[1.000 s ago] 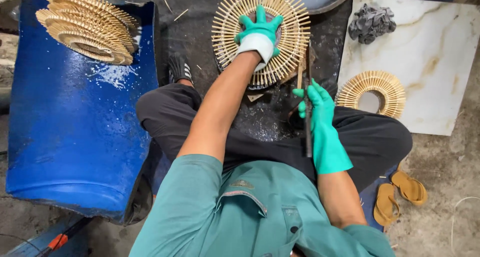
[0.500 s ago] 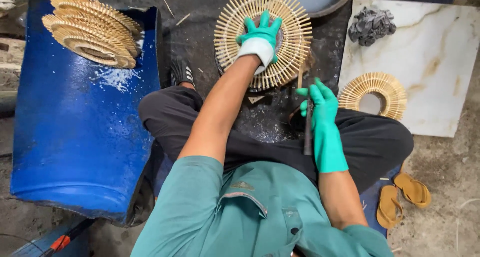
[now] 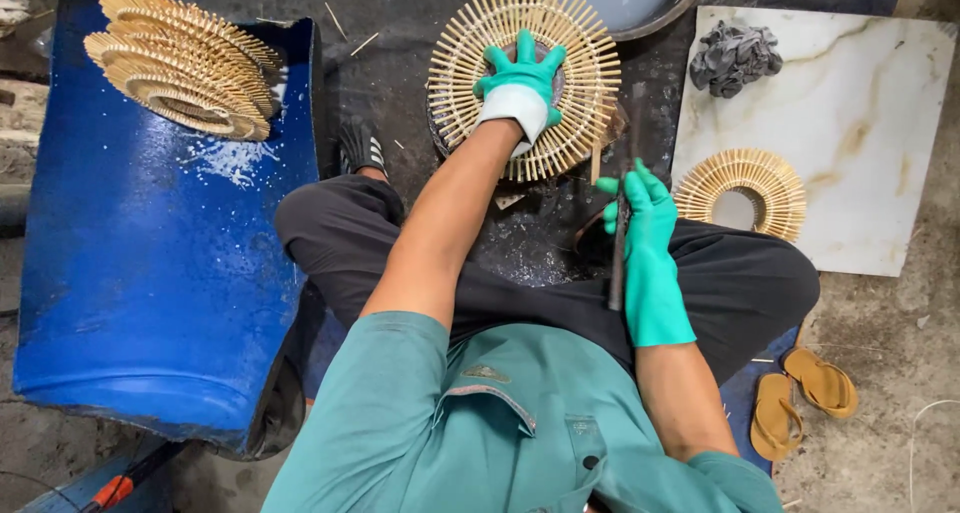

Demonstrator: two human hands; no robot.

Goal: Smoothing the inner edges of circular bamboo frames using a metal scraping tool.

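Your left hand (image 3: pixel 520 88) lies flat, its green-gloved fingers (image 3: pixel 524 48) spread open and pressing down on the middle of the large round sunburst frame of bamboo sticks (image 3: pixel 470 63), which rests on the dark floor (image 3: pixel 400 33) just ahead of your crossed legs. Your right hand (image 3: pixel 645 223) has its fingers closed around a long dark tool (image 3: pixel 622 243), held roughly upright, its upper end reaching toward the frame's right edge; whether the tip touches the sticks is hard to tell from this angle.

Just right of that hand, a smaller sunburst ring (image 3: pixel 745 188) lies on a pale marble-patterned slab (image 3: pixel 880 123), with a crumpled grey cloth (image 3: pixel 735 55) near the slab's top corner. A round dark basin (image 3: pixel 650 8) sits past the large frame, at the top edge of view. To your left, a stack of finished sunburst rings (image 3: pixel 185 68) rests on a blue barrel (image 3: pixel 150 273) lying on its side. A pair of tan sandals (image 3: pixel 800 398) sits on the floor by your right knee.
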